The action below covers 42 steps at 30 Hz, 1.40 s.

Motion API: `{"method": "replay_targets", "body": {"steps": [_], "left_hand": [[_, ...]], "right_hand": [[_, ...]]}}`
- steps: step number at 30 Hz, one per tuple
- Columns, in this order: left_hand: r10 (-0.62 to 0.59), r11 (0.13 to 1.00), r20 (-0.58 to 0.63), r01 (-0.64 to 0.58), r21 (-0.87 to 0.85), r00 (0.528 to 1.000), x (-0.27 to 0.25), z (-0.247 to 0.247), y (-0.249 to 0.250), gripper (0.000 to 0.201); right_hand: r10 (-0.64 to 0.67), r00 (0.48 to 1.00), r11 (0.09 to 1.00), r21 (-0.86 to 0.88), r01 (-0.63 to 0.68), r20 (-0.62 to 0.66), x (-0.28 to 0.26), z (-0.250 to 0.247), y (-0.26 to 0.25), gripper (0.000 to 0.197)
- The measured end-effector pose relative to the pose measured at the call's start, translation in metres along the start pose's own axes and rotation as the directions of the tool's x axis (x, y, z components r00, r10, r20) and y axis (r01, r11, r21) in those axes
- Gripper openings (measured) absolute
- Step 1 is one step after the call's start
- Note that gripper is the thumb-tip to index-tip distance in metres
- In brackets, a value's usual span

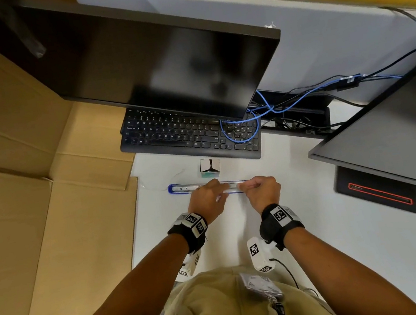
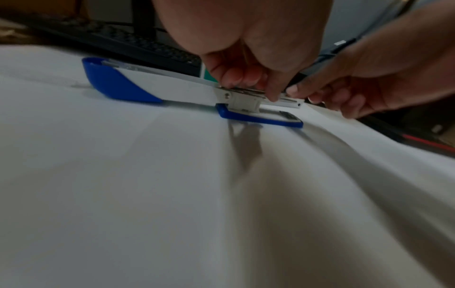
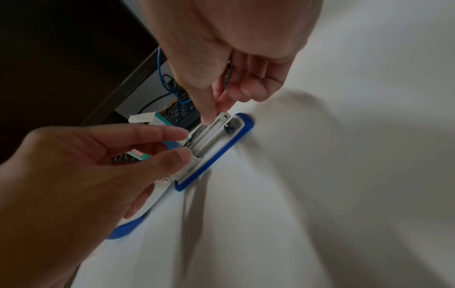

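Note:
A blue and white stapler [image 1: 179,189] lies opened out flat on the white desk [image 1: 322,234], its metal magazine [image 3: 214,130] facing up. My left hand [image 1: 223,189] pinches the magazine's rear part between thumb and forefinger [image 3: 172,132]. My right hand [image 1: 244,187] pinches the magazine's front tip [image 3: 222,117], its other fingers curled. In the left wrist view both hands meet over the stapler [image 2: 172,87]. A thin dark strip shows inside the right palm; I cannot tell what it is. A small white and teal box [image 1: 210,168] stands just behind the stapler.
A black keyboard [image 1: 189,135] and a dark monitor [image 1: 145,58] sit behind the stapler. A second monitor [image 1: 388,134] on a black base [image 1: 378,193] stands right. Blue and black cables [image 1: 263,116] lie over the keyboard's right end. A large cardboard box [image 1: 28,185] fills the left.

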State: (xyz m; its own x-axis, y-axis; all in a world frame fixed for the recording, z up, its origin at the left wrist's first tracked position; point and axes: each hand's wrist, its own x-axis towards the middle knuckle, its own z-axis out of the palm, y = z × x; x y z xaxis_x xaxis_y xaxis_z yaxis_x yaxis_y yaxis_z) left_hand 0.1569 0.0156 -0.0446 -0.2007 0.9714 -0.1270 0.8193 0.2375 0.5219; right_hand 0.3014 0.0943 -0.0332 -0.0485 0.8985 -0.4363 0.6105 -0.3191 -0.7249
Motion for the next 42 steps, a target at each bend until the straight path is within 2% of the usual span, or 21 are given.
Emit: {"method": "replay_targets", "body": {"steps": [4, 7, 10, 13, 15, 17, 19, 23, 27, 31, 36, 39, 42], "left_hand": [[0.023, 0.995, 0.057, -0.028, 0.094, 0.998, -0.003, 0.001, -0.001, 0.033], [0.043, 0.994, 0.067, -0.05, 0.1, 0.997, -0.005, -0.001, -0.001, 0.034], [0.054, 0.996, 0.033, -0.057, 0.071, 0.998, -0.008, -0.003, -0.003, 0.03], [0.018, 0.999, -0.112, -0.024, -0.049, 0.994, -0.01, -0.01, -0.008, 0.014], [-0.054, 0.992, -0.213, 0.028, -0.123, 0.976, -0.013, -0.021, -0.016, 0.005], [-0.139, 0.982, -0.259, 0.098, -0.163, 0.956, -0.018, -0.031, -0.031, 0.009], [-0.18, 0.978, -0.255, 0.145, -0.151, 0.95, -0.024, -0.038, -0.052, 0.022], [-0.169, 0.985, -0.095, 0.173, 0.027, 0.981, -0.035, -0.047, -0.082, 0.044], [-0.12, 0.987, -0.085, 0.128, 0.098, 0.989, -0.031, -0.053, -0.089, 0.032], [-0.161, 0.983, -0.089, 0.168, 0.079, 0.983, -0.023, -0.055, -0.085, 0.026], [-0.179, 0.98, -0.083, 0.186, 0.077, 0.98, -0.023, -0.055, -0.084, 0.026], [-0.203, 0.975, -0.081, 0.209, 0.072, 0.976, -0.023, -0.054, -0.083, 0.028], [-0.263, 0.963, -0.085, 0.267, 0.042, 0.961, -0.026, -0.056, -0.082, 0.035]], "right_hand": [[-0.04, 0.999, 0.999, -0.03, 0.04, 0.018, -0.001, -0.003, 0.0, 0.006], [-0.259, 0.964, 0.953, -0.15, 0.264, 0.055, -0.007, -0.003, 0.004, 0.006], [-0.414, 0.88, 0.816, -0.333, 0.472, 0.231, -0.018, -0.003, 0.003, 0.015], [-0.477, 0.793, 0.65, -0.456, 0.608, 0.379, -0.027, 0.0, 0.0, 0.03], [-0.499, 0.766, 0.597, -0.479, 0.643, 0.406, -0.03, 0.003, -0.002, 0.034], [-0.507, 0.762, 0.582, -0.493, 0.647, 0.403, -0.031, 0.006, -0.004, 0.037], [-0.481, 0.772, 0.583, -0.507, 0.635, 0.415, -0.031, 0.007, -0.006, 0.04], [-0.436, 0.786, 0.572, -0.539, 0.618, 0.438, -0.027, 0.008, -0.003, 0.041], [-0.408, 0.807, 0.587, -0.554, 0.59, 0.427, -0.025, 0.007, -0.001, 0.042], [-0.373, 0.828, 0.616, -0.555, 0.559, 0.419, -0.023, 0.004, 0.0, 0.043], [-0.372, 0.842, 0.626, -0.565, 0.538, 0.39, -0.017, -0.007, 0.005, 0.043], [-0.362, 0.861, 0.662, -0.553, 0.507, 0.356, -0.014, -0.014, 0.01, 0.042], [-0.421, 0.844, 0.647, -0.542, 0.536, 0.331, -0.014, -0.019, 0.012, 0.038]]}}
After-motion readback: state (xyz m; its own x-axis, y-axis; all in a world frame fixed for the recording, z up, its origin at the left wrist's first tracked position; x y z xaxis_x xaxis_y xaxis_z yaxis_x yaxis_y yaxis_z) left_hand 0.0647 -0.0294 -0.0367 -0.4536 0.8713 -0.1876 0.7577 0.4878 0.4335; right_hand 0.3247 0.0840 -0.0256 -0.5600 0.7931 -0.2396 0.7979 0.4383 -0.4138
